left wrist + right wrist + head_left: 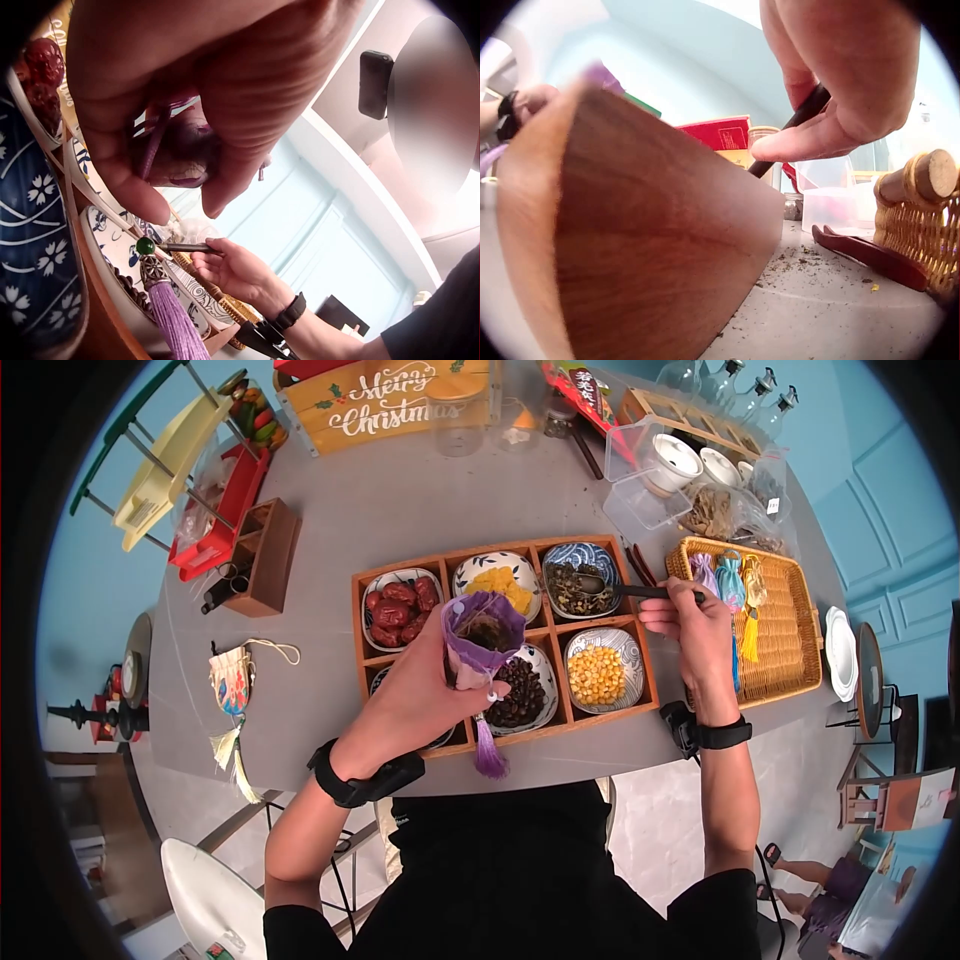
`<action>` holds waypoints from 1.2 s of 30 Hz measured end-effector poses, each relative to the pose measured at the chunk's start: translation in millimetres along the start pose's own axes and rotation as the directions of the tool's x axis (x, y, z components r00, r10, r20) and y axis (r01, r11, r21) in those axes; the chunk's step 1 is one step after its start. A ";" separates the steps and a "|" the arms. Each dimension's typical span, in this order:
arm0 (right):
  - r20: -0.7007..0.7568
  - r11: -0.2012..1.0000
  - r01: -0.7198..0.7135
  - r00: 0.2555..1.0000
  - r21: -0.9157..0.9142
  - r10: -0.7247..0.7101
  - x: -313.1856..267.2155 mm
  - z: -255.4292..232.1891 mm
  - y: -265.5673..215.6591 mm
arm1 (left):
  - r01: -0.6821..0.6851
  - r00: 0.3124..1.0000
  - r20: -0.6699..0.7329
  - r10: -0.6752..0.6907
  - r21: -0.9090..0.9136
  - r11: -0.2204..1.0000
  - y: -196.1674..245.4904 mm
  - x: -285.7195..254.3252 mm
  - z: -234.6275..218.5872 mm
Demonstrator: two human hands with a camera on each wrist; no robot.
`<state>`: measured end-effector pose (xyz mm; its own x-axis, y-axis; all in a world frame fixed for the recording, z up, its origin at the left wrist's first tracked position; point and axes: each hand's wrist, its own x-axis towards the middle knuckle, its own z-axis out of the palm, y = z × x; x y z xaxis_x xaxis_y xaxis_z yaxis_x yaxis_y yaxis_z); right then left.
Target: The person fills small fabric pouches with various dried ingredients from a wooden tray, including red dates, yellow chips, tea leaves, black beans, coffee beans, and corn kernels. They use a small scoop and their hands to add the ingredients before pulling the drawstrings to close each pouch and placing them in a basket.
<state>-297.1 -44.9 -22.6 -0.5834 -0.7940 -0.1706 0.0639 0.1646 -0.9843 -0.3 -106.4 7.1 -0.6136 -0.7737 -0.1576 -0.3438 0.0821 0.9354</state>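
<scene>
My left hand grips a purple drawstring pouch upright over the wooden divided tray, its mouth spread and some dark contents showing inside. A purple tassel with a green bead hangs below it. With my right hand I hold a dark-handled spoon, whose tip lies among dark dried leaves in a blue-patterned bowl. Other bowls in the tray hold red dates, yellow pieces, dark brown bits and corn kernels.
Right of the tray stands a wicker basket with tasselled pouches. Dark red tongs lie between them, near scattered crumbs. An embroidered pouch lies at left, below a wooden caddy. Clear plastic boxes stand behind.
</scene>
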 end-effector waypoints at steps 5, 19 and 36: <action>0.005 0.999 -0.015 1.000 -0.029 0.015 0.2 3.7 -1.4 | 0.009 1.000 0.006 -0.009 0.003 1.000 -0.7 0.3 0.1; -0.028 0.998 -0.030 0.999 0.051 0.032 3.7 -2.8 2.6 | -0.002 1.000 0.023 0.002 -0.017 1.000 -2.4 3.6 1.0; 0.347 0.958 0.280 0.906 -0.066 -0.241 -81.5 11.1 -81.5 | 0.011 0.996 0.084 -0.020 0.101 0.995 -1.8 14.6 7.4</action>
<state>-245.7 -0.2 71.0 -0.2630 -0.9625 0.0668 -0.1557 -0.0260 -0.9875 -13.8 -113.2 0.7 -0.6644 -0.7194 -0.2025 -0.4210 0.1364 0.8968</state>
